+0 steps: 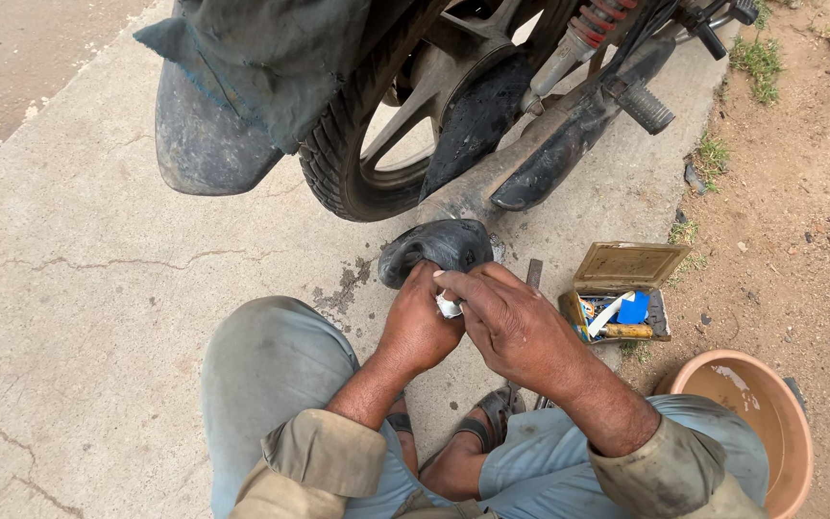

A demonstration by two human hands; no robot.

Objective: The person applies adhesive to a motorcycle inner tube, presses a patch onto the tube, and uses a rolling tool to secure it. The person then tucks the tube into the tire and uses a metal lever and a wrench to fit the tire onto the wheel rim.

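Concrete (79, 288) carries a motorbike wheel (377, 144), with a tub (790, 432) and an open patch box (617, 303) to the person's right. Black inner tube (434, 248) bulges below the tyre; it looks soft, floppy and light, best pinched at a fold. Left hand (415, 327) closes around a small white tube (448, 307); right hand (511, 327) curls half shut, fingertips on its end.

At frame centre the left hand (418, 327) and right hand (516, 327) meet around a small white tube (449, 308), just below a black inner tube (434, 248). A motorcycle rear wheel (377, 144) fills the top; an open repair-kit box (617, 298) and terracotta basin (756, 423) sit right.
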